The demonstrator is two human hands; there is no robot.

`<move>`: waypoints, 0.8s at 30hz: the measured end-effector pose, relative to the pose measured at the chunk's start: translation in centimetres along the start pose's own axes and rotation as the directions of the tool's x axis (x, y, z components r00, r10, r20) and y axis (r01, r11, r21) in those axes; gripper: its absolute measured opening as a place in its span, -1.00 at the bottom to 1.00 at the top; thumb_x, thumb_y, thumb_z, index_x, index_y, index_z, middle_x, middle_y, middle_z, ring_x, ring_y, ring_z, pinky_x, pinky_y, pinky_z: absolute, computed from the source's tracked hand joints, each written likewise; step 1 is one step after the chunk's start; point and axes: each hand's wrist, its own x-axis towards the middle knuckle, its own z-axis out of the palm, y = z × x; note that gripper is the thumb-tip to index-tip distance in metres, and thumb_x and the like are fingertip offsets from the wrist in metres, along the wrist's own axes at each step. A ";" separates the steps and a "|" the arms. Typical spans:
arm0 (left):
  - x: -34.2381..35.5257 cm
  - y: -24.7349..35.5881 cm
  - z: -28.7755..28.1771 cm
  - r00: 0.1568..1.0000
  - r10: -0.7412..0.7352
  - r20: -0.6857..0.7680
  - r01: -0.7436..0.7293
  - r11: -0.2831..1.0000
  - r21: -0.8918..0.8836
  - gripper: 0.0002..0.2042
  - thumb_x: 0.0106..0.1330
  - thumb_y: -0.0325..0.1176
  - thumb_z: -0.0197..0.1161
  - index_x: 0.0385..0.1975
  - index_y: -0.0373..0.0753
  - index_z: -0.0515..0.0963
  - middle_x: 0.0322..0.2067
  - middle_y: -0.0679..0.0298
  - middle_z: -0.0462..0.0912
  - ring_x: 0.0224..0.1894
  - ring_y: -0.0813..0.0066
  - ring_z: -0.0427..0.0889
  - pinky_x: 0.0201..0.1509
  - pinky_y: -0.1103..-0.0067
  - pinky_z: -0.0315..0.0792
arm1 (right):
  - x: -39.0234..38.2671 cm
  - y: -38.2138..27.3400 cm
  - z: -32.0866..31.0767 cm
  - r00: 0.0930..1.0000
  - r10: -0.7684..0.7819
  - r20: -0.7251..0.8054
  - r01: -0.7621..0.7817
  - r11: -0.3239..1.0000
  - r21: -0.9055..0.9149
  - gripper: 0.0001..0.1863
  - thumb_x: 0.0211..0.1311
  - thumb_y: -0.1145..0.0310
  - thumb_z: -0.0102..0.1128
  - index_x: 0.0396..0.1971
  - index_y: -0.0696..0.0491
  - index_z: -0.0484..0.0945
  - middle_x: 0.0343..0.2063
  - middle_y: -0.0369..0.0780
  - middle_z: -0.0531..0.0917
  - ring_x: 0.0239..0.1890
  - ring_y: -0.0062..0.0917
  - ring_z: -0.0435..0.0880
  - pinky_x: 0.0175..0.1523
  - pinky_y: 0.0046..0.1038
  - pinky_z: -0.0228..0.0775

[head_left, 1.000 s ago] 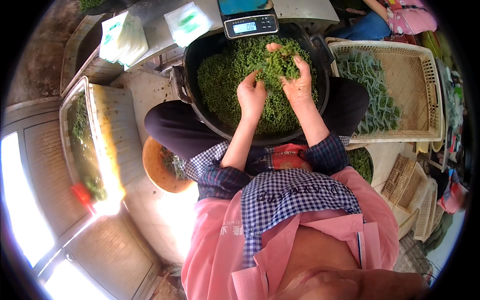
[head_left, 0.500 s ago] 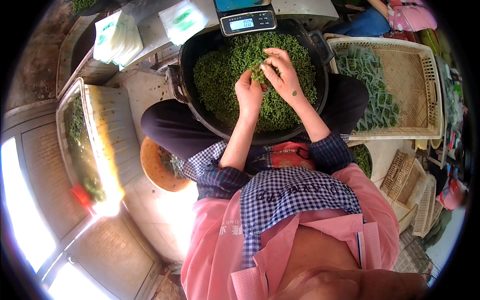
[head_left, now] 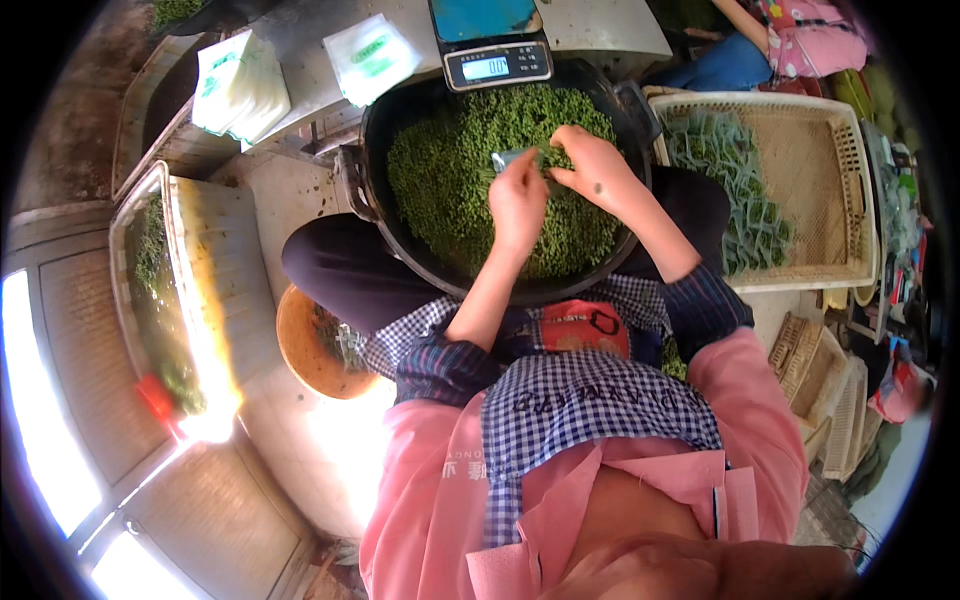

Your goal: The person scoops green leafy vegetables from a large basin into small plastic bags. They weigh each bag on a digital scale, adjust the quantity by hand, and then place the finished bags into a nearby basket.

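Right hand [head_left: 592, 168] swung toward 3 o'clock, half-curled, hold unclear; left hand [head_left: 519, 200] pinches clear bag [head_left: 508, 157] over green berries [head_left: 440, 190] in basin [head_left: 373, 165], 12 o'clock. Packets [head_left: 735, 215] part-fill crate [head_left: 815, 180], 2 o'clock; plenty remains loose.

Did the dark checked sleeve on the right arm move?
Yes: the right sleeve has shifted to the right since both earlier pictures, judged against the cream crate.

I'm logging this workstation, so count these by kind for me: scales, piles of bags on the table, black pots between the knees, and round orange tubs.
Scale: 1
Bag piles: 2, left pile and right pile
Black pot: 1
Orange tub: 1
Total: 5
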 end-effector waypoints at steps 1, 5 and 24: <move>0.5 0.2 -0.9 0.999 -0.047 -0.013 0.046 0.998 -0.054 -0.73 0.38 -0.47 -0.02 -0.03 -0.48 0.47 -0.64 0.33 0.48 -0.60 0.66 0.42 -0.50 0.65 0.36 | 0.1 -1.4 -1.3 1.000 -0.010 -0.026 0.013 0.992 0.124 -0.64 0.01 0.44 0.28 -0.18 0.18 0.42 -0.27 -0.07 0.54 -0.31 -0.25 0.61 -0.26 -0.37 0.48; 0.5 0.1 -1.8 0.995 -0.096 -0.007 0.094 0.978 -0.186 -0.73 0.39 -0.44 -0.01 -0.03 -0.47 0.47 -0.64 0.36 0.47 -0.59 0.69 0.40 -0.49 0.68 0.35 | -0.9 -3.7 -1.6 0.985 0.117 0.127 -0.165 0.851 0.498 -0.77 0.02 0.45 0.30 -0.31 0.17 0.52 -0.29 -0.12 0.58 -0.23 -0.40 0.61 -0.23 -0.41 0.45; 6.1 -0.5 -4.8 0.988 -0.005 0.153 -0.020 0.987 0.162 -0.73 0.33 -0.45 0.06 -0.03 -0.41 0.51 -0.64 0.32 0.53 -0.62 0.65 0.45 -0.51 0.65 0.36 | -0.1 4.5 0.4 0.937 0.200 0.287 -0.327 0.794 0.513 -0.39 0.06 0.01 0.30 -0.02 0.15 0.46 -0.11 -0.14 0.57 -0.15 -0.41 0.59 -0.04 -0.41 0.42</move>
